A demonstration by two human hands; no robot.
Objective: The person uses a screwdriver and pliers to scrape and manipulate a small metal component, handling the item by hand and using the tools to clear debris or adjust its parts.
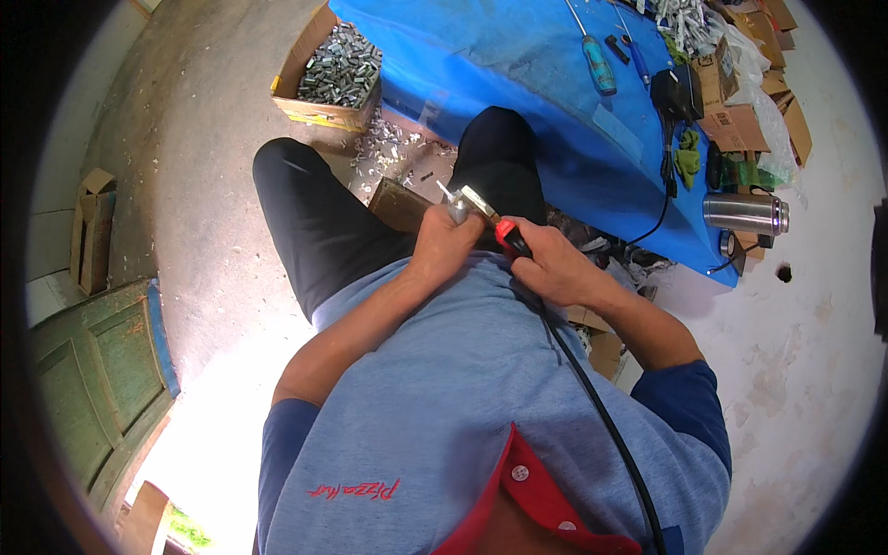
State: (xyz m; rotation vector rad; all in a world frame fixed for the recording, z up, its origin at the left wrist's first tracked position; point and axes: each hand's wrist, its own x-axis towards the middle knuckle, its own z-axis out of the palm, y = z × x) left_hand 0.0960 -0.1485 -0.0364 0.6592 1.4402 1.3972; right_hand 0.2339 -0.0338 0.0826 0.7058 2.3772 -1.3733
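Seated person, both forearms bent inward, hands meeting above lap. L hand [450,242]: fingers curled shut, fist-like, knuckles up. R hand [546,264]: fingers wrapped closed, thumb side toward L hand; wrists nearly level, hands just beside each other.

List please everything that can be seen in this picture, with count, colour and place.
small metal part: one, silver, in left hand
red-handled tool: one, red and black, in right hand
black cable: one, over the shirt
blue sheet: one, on floor ahead
cardboard box of metal parts: one, brown, left of sheet
screwdriver: one, blue handle, on sheet
steel flask: one, silver, right of sheet
green door: one, far left
left hand: gripping part
right hand: gripping tool
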